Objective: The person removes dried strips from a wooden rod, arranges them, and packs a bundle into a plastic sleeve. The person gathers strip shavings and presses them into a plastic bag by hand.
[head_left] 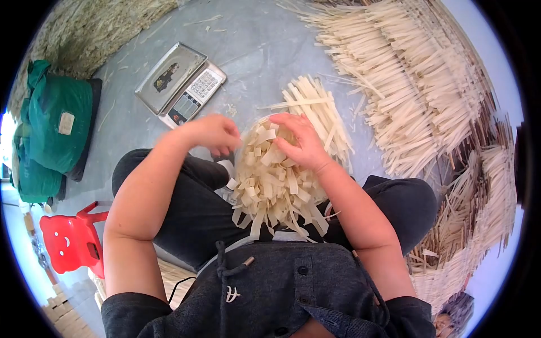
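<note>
A heap of thin, pale, curling strips (270,186), which look like wood or bamboo, fills the space between my crossed legs. My right hand (301,141) rests over its far right side. Its thumb and forefinger are apart, with a strip end between them that they do not visibly pinch. On the heap's left side is my left hand (218,135), slightly blurred, its fingers curled inward. Whatever they may hold is hidden. Just beyond my right hand lies a bundle of straight pale strips (318,110).
A scale (183,84) with a metal pan and keypad sits ahead on the left. Large stacks of strips (394,79) line the right. Green bags (62,124) and a red stool (73,239) are at left. A shaggy fibre pile (93,34) stands behind.
</note>
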`<state>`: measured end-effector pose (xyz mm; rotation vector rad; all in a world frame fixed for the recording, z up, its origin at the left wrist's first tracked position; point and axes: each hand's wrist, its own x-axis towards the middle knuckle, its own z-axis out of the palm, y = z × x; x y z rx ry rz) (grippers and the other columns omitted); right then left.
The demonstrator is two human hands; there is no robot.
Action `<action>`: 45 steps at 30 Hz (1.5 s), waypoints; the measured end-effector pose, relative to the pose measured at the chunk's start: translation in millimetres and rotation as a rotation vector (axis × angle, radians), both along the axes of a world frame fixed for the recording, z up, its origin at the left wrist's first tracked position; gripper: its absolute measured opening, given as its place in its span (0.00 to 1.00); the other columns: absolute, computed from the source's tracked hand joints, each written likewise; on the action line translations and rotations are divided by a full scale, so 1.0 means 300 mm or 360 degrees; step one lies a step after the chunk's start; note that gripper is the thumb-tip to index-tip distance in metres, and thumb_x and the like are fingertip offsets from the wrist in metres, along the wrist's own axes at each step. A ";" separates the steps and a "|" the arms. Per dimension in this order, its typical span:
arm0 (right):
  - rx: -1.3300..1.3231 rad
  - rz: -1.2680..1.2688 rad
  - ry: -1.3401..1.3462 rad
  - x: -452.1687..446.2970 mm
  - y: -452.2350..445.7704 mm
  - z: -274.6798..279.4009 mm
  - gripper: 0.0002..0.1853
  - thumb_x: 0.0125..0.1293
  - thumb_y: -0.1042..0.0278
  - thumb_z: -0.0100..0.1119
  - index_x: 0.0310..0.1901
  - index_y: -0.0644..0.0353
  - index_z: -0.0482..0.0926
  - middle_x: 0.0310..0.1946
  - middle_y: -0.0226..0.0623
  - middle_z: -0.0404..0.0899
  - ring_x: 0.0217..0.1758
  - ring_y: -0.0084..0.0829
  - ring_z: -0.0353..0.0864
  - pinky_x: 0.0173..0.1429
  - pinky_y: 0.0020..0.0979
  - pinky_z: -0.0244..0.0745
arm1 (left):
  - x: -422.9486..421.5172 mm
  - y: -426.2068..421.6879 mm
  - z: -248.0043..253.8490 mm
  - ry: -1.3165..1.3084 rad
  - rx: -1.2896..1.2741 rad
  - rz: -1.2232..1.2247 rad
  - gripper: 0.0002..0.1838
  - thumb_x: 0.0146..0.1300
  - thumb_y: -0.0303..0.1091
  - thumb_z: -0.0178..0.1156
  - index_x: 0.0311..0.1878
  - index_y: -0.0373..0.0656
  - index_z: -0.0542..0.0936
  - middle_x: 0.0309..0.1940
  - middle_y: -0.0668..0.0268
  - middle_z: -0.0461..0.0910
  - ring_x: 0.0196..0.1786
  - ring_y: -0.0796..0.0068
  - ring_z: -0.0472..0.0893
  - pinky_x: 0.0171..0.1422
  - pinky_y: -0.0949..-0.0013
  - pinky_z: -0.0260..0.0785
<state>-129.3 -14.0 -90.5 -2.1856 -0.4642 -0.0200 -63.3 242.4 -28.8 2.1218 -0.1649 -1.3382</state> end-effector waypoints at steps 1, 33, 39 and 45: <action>0.0033 -0.0036 0.0040 -0.002 0.005 0.008 0.24 0.59 0.63 0.61 0.59 0.50 0.77 0.60 0.38 0.77 0.67 0.41 0.71 0.77 0.53 0.49 | -0.038 -0.032 0.005 -0.0096 0.0005 -0.0008 0.15 0.62 0.39 0.64 0.44 0.38 0.79 0.33 0.66 0.83 0.36 0.77 0.83 0.37 0.71 0.78; -0.0199 -0.0009 0.0112 0.009 -0.003 0.002 0.22 0.63 0.51 0.56 0.59 0.38 0.80 0.64 0.28 0.75 0.69 0.40 0.68 0.76 0.61 0.45 | -0.193 -0.059 -0.070 -0.2228 0.0084 -0.0549 0.06 0.52 0.28 0.59 0.34 0.45 0.75 0.28 0.65 0.77 0.34 0.64 0.82 0.36 0.64 0.76; 0.0671 -0.0038 0.0730 0.020 -0.068 0.013 0.19 0.64 0.61 0.62 0.57 0.48 0.83 0.62 0.32 0.77 0.63 0.29 0.74 0.70 0.37 0.66 | -0.212 -0.071 -0.098 -0.1713 0.0170 -0.0077 0.06 0.58 0.32 0.59 0.39 0.44 0.78 0.33 0.59 0.83 0.37 0.54 0.83 0.39 0.54 0.74; 0.0908 -0.0189 0.1162 -0.038 -0.167 0.042 0.18 0.70 0.63 0.58 0.57 0.62 0.81 0.60 0.33 0.79 0.63 0.26 0.74 0.68 0.28 0.67 | -0.238 -0.039 -0.100 -0.1044 0.0335 -0.0510 0.10 0.63 0.40 0.56 0.36 0.44 0.80 0.28 0.56 0.83 0.36 0.50 0.82 0.41 0.51 0.74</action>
